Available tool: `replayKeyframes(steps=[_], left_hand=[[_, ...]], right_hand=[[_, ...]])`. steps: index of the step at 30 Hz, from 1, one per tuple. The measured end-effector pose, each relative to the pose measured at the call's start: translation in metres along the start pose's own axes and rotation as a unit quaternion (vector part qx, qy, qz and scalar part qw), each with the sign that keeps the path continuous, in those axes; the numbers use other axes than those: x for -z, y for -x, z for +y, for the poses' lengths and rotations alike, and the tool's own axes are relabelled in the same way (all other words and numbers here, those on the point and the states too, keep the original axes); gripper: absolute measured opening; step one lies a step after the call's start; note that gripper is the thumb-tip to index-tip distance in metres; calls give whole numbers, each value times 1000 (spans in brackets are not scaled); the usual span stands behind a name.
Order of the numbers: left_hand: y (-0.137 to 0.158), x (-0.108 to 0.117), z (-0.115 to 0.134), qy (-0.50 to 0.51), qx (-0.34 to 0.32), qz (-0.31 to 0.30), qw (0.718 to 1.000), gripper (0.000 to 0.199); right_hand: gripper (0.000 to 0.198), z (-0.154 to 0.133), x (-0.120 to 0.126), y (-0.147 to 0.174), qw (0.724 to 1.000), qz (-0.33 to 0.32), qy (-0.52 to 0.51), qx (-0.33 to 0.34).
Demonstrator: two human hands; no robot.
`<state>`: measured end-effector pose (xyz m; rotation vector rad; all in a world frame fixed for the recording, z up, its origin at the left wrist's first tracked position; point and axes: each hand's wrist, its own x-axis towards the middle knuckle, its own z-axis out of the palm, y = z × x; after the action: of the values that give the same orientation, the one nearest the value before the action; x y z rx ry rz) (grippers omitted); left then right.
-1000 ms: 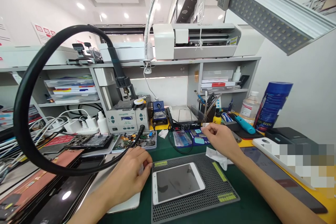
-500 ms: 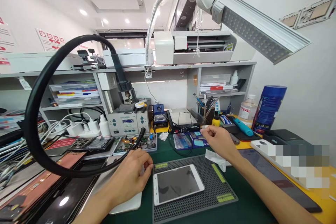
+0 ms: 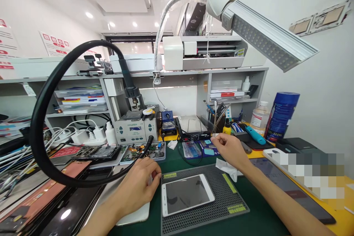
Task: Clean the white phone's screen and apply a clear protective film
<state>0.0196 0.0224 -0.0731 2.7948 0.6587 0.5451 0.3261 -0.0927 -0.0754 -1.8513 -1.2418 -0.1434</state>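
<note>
A white phone (image 3: 188, 194) lies screen up, slightly turned, on a grey perforated mat (image 3: 232, 191). Left of the mat, my left hand (image 3: 142, 180) rests over a silver tablet-like device (image 3: 135, 214), its fingers curled inward. Something small and pale shows between its thumb and fingers, too hidden to name. My right hand (image 3: 228, 147) is raised beyond the mat's far right corner, thumb and forefinger pinched together. Whatever lies in that pinch is too small to make out. Below the right hand, a crumpled white tissue (image 3: 227, 169) lies across the mat's edge.
A black hose (image 3: 37, 129) loops over the left side from the hot-air station (image 3: 136, 129). Behind the mat are a parts tray (image 3: 143, 151) and a black-fronted heating plate (image 3: 193, 127). Stacked devices (image 3: 72, 199) fill the left; a dark tablet (image 3: 290, 184) lies right. A lamp (image 3: 271, 37) hangs overhead.
The camera view has shifted slightly. Both hands keep almost the same pose and place, and the phone stays where it was on the mat.
</note>
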Motion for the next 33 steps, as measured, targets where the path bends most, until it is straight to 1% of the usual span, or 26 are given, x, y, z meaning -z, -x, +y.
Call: replayKeyframes(steps=[6, 12, 23, 33], left_hand=[[0, -1, -1, 2, 7, -1, 1000, 21], [0, -4, -3, 7, 9, -7, 1000, 24], [-1, -5, -2, 11, 8, -5, 1000, 25], [0, -9, 1, 5, -15, 6, 1000, 25]], right_hand=[[41, 6, -2, -1, 1000, 13, 0, 4], [38, 13, -3, -4, 999, 31, 9, -6], [39, 13, -1, -6, 998, 62, 18, -19], [39, 14, -3, -5, 998, 65, 9, -10]])
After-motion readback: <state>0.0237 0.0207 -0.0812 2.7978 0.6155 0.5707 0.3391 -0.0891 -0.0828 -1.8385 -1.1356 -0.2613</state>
